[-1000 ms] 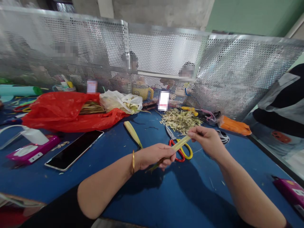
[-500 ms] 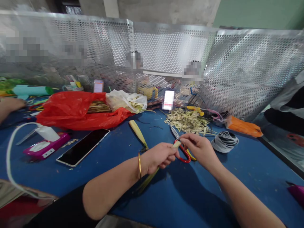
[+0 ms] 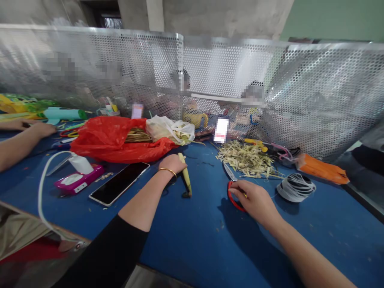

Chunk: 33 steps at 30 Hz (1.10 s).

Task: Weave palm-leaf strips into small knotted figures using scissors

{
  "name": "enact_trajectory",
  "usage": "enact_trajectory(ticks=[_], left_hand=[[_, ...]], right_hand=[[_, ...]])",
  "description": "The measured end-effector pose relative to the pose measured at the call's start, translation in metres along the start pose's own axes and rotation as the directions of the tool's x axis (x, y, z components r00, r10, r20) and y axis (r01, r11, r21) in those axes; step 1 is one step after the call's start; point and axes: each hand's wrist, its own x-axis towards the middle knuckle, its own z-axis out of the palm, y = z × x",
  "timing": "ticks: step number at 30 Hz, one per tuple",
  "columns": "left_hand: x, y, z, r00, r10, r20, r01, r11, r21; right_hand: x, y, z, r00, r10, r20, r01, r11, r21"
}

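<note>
My left hand point(image 3: 173, 163) is stretched forward over the blue table, its fingers curled round the top end of a pale yellow-green leaf stalk point(image 3: 186, 180) that lies on the surface. A gold bangle sits on that wrist. My right hand point(image 3: 254, 201) rests on the table to the right, its fingers closed over the handles of a pair of scissors point(image 3: 231, 191). One red handle loop shows at the hand's left, and the steel blades point away toward a pile of leaf cuttings point(image 3: 247, 158).
A red plastic bag point(image 3: 105, 142) of leaves and a white bag point(image 3: 168, 129) lie behind the stalk. A phone point(image 3: 120, 188), a pink case point(image 3: 76, 181), a white cord coil point(image 3: 295, 187) and an orange packet point(image 3: 321, 170) lie about. Another person's arm point(image 3: 18, 140) reaches in at left. A perforated metal screen point(image 3: 210, 76) closes off the back.
Both hands held a leaf strip between them; now they are apart. My left hand has reached forward to the stalk on the table, and my right hand has dropped onto the scissors.
</note>
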Motion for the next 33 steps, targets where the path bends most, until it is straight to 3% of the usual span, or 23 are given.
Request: enact_trajectory(ticks=[3, 5, 6, 7, 9, 11, 14, 16, 18, 20, 23, 26, 30, 33], left_hand=[[-0.001, 0.016, 0.012, 0.994, 0.035, 0.104, -0.028, 0.997, -0.074], [-0.011, 0.03, 0.02, 0.978, 0.082, 0.193, -0.053, 0.987, -0.153], [-0.02, 0.038, 0.025, 0.963, 0.1, 0.251, -0.043, 0.974, -0.224], [-0.029, 0.045, 0.03, 0.913, 0.122, 0.389, 0.049, 0.914, -0.402], [-0.048, 0.058, 0.04, 0.76, 0.223, 0.611, 0.255, 0.762, -0.595], [-0.063, 0.066, 0.048, 0.644, 0.3, 0.704, 0.382, 0.671, -0.635], [-0.071, 0.07, 0.054, 0.574, 0.315, 0.756, 0.481, 0.618, -0.622], [-0.071, 0.069, 0.056, 0.553, 0.318, 0.771, 0.506, 0.607, -0.613], [-0.07, 0.068, 0.057, 0.557, 0.319, 0.767, 0.506, 0.602, -0.618], [-0.071, 0.068, 0.058, 0.595, 0.298, 0.747, 0.484, 0.609, -0.628], [-0.076, 0.071, 0.06, 0.688, 0.261, 0.678, 0.38, 0.666, -0.642], [-0.08, 0.075, 0.062, 0.761, 0.228, 0.607, 0.321, 0.68, -0.659], [-0.086, 0.08, 0.059, 0.805, 0.243, 0.542, 0.385, 0.48, -0.788], [-0.093, 0.083, 0.053, 0.78, 0.342, 0.525, 0.418, 0.34, -0.842]], right_hand=[[0.0, 0.001, 0.0, 1.0, 0.006, -0.012, -0.005, 0.999, 0.04], [0.002, 0.003, 0.001, 0.997, 0.062, -0.044, -0.055, 0.987, 0.153], [0.002, 0.003, 0.002, 0.992, 0.11, -0.055, -0.093, 0.966, 0.243], [0.003, 0.003, 0.002, 0.986, 0.16, -0.053, -0.132, 0.927, 0.352], [0.005, 0.002, 0.003, 0.971, 0.241, -0.004, -0.192, 0.782, 0.593], [0.006, 0.0, 0.004, 0.962, 0.259, 0.088, -0.225, 0.564, 0.794], [0.006, -0.003, 0.004, 0.951, 0.237, 0.199, -0.262, 0.273, 0.926], [0.006, -0.003, 0.005, 0.944, 0.234, 0.233, -0.276, 0.173, 0.945], [0.006, -0.003, 0.006, 0.932, 0.268, 0.243, -0.287, 0.136, 0.948], [0.005, -0.005, 0.007, 0.916, 0.321, 0.24, -0.298, 0.147, 0.943], [0.002, -0.009, 0.007, 0.904, 0.372, 0.211, -0.309, 0.227, 0.923], [0.005, -0.009, 0.003, 0.903, 0.416, 0.108, -0.276, 0.368, 0.888], [0.031, 0.004, -0.005, 0.845, 0.504, -0.177, -0.181, 0.582, 0.793], [0.072, 0.015, -0.006, 0.853, 0.47, -0.228, -0.175, 0.668, 0.723]])
